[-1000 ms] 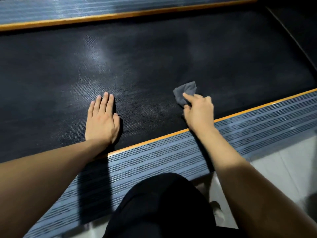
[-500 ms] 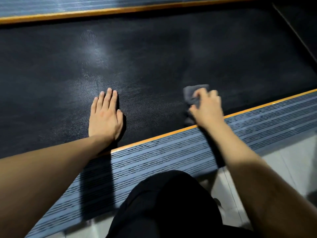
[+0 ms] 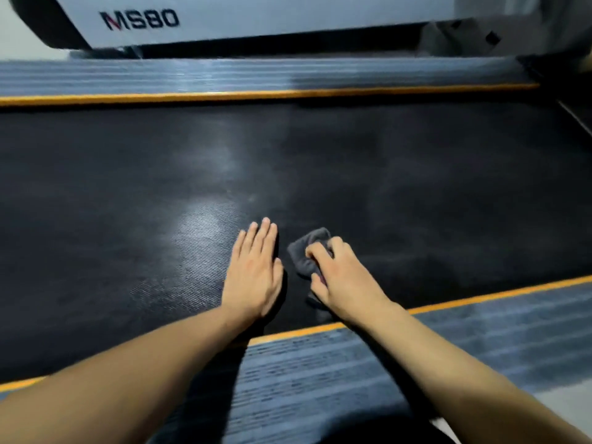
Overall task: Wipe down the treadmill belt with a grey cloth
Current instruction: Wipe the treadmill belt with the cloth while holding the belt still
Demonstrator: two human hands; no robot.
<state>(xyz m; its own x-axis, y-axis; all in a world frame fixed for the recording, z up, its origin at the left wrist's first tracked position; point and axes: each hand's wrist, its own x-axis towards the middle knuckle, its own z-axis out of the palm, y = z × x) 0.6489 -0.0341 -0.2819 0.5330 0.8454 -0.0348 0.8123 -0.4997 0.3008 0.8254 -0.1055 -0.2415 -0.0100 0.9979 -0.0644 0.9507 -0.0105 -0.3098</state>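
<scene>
Cloth grey, bunched on belt near its near edge, just right of left hand | right hand fingers curled, pinning it; left flat, fingers together | progress: far and left belt look unwiped; most remains

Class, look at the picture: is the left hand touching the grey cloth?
Apart. The head view shows a strip of dark belt between the flat left hand and the grey cloth held by the right hand.
</scene>
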